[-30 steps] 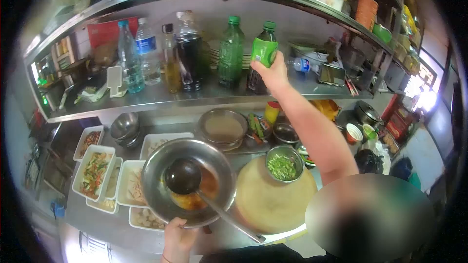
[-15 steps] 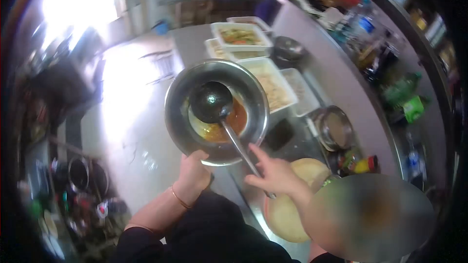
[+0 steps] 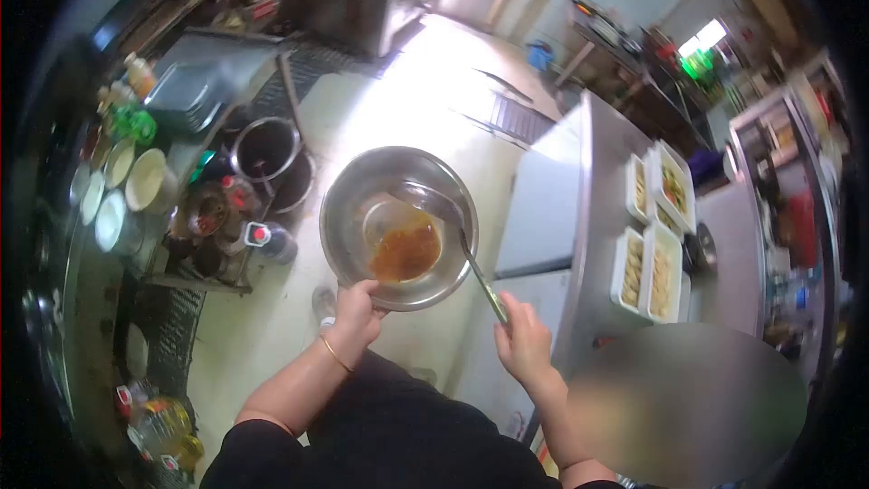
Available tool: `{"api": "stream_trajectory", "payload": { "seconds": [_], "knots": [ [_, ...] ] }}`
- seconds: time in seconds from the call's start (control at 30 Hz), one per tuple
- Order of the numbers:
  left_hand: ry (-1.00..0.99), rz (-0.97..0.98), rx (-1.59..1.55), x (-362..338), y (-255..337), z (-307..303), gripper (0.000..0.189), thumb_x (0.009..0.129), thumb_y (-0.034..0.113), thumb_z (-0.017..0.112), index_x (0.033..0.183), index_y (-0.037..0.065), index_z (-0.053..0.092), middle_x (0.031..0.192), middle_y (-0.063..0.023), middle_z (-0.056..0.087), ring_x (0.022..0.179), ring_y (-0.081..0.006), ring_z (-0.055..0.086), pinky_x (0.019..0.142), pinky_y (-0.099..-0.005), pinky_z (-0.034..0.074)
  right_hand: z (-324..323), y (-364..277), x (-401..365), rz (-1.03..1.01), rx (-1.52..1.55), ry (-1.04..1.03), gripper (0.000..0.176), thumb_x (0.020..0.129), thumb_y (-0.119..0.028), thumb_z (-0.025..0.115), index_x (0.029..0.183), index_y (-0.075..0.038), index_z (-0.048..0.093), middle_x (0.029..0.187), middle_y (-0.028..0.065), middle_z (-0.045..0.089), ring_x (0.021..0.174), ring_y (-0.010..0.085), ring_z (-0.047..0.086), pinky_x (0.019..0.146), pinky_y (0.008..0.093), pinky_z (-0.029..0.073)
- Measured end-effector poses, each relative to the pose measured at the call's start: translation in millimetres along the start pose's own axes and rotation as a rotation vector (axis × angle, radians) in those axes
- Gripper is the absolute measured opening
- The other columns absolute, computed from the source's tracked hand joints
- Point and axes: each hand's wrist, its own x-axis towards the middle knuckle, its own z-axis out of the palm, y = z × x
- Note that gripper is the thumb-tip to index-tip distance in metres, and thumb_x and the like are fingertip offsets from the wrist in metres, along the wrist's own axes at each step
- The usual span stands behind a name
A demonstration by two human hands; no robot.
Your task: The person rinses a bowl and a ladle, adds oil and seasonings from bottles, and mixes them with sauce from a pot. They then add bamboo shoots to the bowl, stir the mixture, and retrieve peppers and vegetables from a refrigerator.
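A wide steel mixing bowl hangs in front of me above the floor, its near rim pinched in my left hand, thumb over the edge. Brown-orange liquid pools at its bottom. My right hand is wrapped round the handle of a metal ladle. The ladle's head lies inside the bowl at the far right wall, and its handle crosses the right rim. A gold-coloured bangle circles my left wrist.
To the right runs a steel counter with several white trays of food. On the left, a low stand holds a metal pot, bottles and bowls. Oil jugs stand at lower left. A blurred patch hides the lower right.
My view has swung left, away from the counter, and the bowl is now over the floor. The ladle head has shifted to the bowl's right side, and my right hand now grips its handle.
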Motion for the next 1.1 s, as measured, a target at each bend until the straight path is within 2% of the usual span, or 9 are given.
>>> {"api": "stream_trajectory", "payload": {
  "seconds": [0.07,0.17,0.27,0.37,0.6,0.73,0.87,0.97,1.1],
  "knots": [
    [0.064,0.057,-0.022,27.1,33.3,-27.5,0.050,0.081,-0.003,0.046,0.130,0.002,0.038,0.116,-0.0185,0.054,0.099,-0.0348,0.061,0.081,-0.0515,0.055,34.9,-17.9,34.4,-0.117,0.037,-0.020,0.055,0.080,-0.004,0.061,0.132,-0.007,0.045,0.090,0.0116,0.060,0.066,0.0263,0.059,0.058,0.0369,0.048],
    [0.160,0.111,0.024,79.1,94.8,-76.9,0.051,0.079,-0.005,0.048,0.129,0.001,0.039,0.116,-0.0184,0.054,0.100,-0.0343,0.060,0.078,-0.0506,0.056,95.0,-55.5,85.3,0.061,0.514,-0.309,0.056,0.083,-0.002,0.056,0.137,-0.004,0.041,0.088,0.0081,0.060,0.058,0.0165,0.056,0.052,0.0301,0.046],
    [0.216,0.136,0.116,133.2,138.3,-136.4,0.058,0.076,-0.007,0.050,0.131,0.003,0.037,0.115,-0.0150,0.053,0.097,-0.0298,0.059,0.074,-0.0493,0.055,125.8,-118.2,150.0,0.645,1.190,-0.624,0.058,0.085,-0.001,0.052,0.141,-0.002,0.038,0.089,0.0069,0.060,0.054,0.0110,0.053,0.049,0.0257,0.044],
    [0.341,0.131,0.111,137.3,184.9,-151.0,0.059,0.073,-0.009,0.048,0.130,0.003,0.039,0.113,-0.0140,0.053,0.098,-0.0281,0.058,0.074,-0.0487,0.054,164.6,-144.4,221.1,0.723,1.232,-0.664,0.059,0.086,-0.002,0.050,0.143,-0.003,0.036,0.090,0.0082,0.060,0.052,0.0122,0.052,0.048,0.0258,0.045],
    [0.488,-0.024,-0.080,157.5,173.6,-199.2,0.058,0.072,-0.009,0.048,0.128,0.003,0.042,0.107,-0.0146,0.058,0.092,-0.0287,0.064,0.069,-0.0447,0.058,304.0,-147.0,415.3,0.372,0.824,-0.770,0.055,0.086,-0.009,0.053,0.140,-0.006,0.043,0.084,0.0062,0.063,0.056,0.0122,0.055,0.048,0.0257,0.045],
    [0.602,0.027,-0.289,161.5,153.8,-187.4,0.048,0.073,-0.004,0.054,0.121,0.003,0.050,0.101,-0.0133,0.061,0.081,-0.0261,0.066,0.064,-0.0398,0.060,443.1,-134.8,507.0,0.229,0.518,-0.798,0.059,0.082,-0.012,0.057,0.139,-0.005,0.044,0.089,0.0168,0.066,0.068,0.0203,0.065,0.061,0.0340,0.052],
    [0.715,0.047,-0.411,191.2,115.1,-192.8,0.043,0.076,-0.002,0.052,0.119,0.003,0.048,0.099,-0.0115,0.058,0.084,-0.0280,0.064,0.064,-0.0409,0.058,524.9,-138.0,551.0,0.033,0.213,-0.783,0.060,0.079,-0.014,0.056,0.138,-0.007,0.045,0.102,0.0244,0.065,0.090,0.0324,0.067,0.081,0.0407,0.053],
    [0.744,0.032,-0.520,198.1,113.6,-170.0,0.040,0.077,0.001,0.051,0.117,0.002,0.048,0.102,-0.0124,0.057,0.087,-0.0297,0.064,0.065,-0.0427,0.058,552.2,-152.1,564.3,-0.023,0.119,-0.748,0.056,0.080,-0.013,0.054,0.136,-0.010,0.047,0.111,0.0230,0.064,0.103,0.0373,0.062,0.091,0.0427,0.049],
    [0.713,0.058,-0.556,216.3,104.1,-173.3,0.034,0.080,0.005,0.051,0.113,-0.001,0.051,0.101,-0.0132,0.060,0.090,-0.0298,0.064,0.068,-0.0415,0.057,584.0,-146.5,573.6,-0.044,0.110,-0.796,0.054,0.081,-0.012,0.053,0.135,-0.013,0.049,0.115,0.0207,0.063,0.108,0.0351,0.060,0.094,0.0426,0.047]
  ]
}}
